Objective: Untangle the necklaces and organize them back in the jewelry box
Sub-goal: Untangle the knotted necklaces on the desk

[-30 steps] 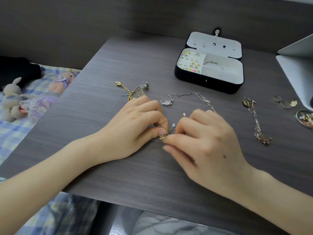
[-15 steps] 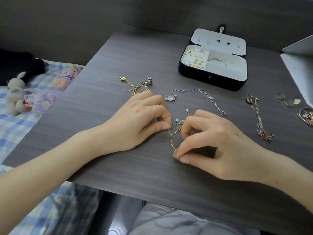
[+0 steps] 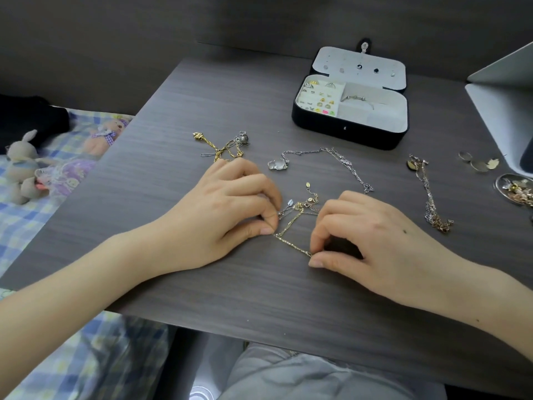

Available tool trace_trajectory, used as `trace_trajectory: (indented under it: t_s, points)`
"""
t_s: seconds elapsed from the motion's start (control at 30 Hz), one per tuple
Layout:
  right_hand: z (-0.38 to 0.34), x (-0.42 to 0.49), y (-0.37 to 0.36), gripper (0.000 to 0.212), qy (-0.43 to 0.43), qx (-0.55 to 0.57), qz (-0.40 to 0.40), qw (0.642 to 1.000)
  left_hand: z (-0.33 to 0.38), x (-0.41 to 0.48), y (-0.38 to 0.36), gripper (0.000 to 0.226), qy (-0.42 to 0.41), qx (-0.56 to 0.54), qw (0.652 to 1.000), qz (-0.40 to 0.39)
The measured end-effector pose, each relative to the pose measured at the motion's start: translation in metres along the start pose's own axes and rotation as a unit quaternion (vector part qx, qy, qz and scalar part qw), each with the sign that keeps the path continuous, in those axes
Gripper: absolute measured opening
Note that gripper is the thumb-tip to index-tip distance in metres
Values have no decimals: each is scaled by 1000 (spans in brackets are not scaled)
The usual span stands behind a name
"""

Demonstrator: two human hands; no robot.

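Gold-coloured fine chain (image 3: pixel 292 245) on the dark wood-grain surface (image 3: pixel 173 269), running down from a small knot (image 3: pixel 304 204) to the left thumb tip, bent there, then across to the right fingertips. Left hand (image 3: pixel 219 215) with fingers curled, thumb and forefinger closed on the strands beside the knot, heel of the hand resting on the surface. Right hand (image 3: pixel 372 235) pinching the chain's far end between thumb and forefinger, other fingers arched above. Hands near each other but apart, not touching. In the knot, gold and silver links mixed with a pale blue bead and a little oval tag; cannot tell which strand belongs to which necklace.

Farther back, loose on the surface and all outside the box: a silver necklace (image 3: pixel 331 153) with a clear pendant, laid in an open curve; left of it, a gold-and-silver tangle (image 3: pixel 227 145) just beyond the left knuckles; well off to the right, a third strand (image 3: pixel 428 194) lying lengthwise, bunched at its near end.

Black jewelry box (image 3: pixel 346 132) at the back, lid open behind it. Left compartment with rows of small earrings (image 3: pixel 318 101); right compartment with one silver ring-shaped piece (image 3: pixel 357 100). At the right edge, small discs (image 3: pixel 478 164) and a little dish (image 3: pixel 516 187) of trinkets. Left, beyond the surface, plush toys (image 3: pixel 21 168) on checked bedding (image 3: pixel 17 232).
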State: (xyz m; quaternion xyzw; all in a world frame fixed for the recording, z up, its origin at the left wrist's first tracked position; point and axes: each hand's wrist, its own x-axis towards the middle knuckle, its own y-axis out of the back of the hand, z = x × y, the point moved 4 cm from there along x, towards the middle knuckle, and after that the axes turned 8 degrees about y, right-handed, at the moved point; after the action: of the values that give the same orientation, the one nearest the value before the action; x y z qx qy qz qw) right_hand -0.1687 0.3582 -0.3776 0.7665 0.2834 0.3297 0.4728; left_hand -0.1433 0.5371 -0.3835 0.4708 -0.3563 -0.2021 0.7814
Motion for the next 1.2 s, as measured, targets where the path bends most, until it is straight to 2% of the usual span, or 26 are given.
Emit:
trace_trajectory:
  t_s: [0.17, 0.33, 0.7, 0.83, 1.0, 1.2]
  points:
    - [-2, -4, 3, 25, 23, -13, 19, 999, 4, -8, 3, 26, -30, 28, 999, -8]
    - [-5, -4, 4, 23, 35, -10, 28, 999, 5, -18, 7, 25, -20, 28, 999, -4]
    - [-6, 8, 14, 20, -19, 96, 54, 994, 6, -29, 8, 27, -6, 32, 999, -18]
    - [-6, 8, 15, 21, -12, 76, 27, 997, 7, -29, 9, 27, -3, 35, 999, -17]
    - [-5, 3, 7, 22, -24, 93, -50, 994, 7, -28, 9, 27, -1, 36, 999, -16]
    - [-9, 10, 5, 29, -12, 67, -85, 994, 9, -29, 10, 26, -5, 54, 999, -5]
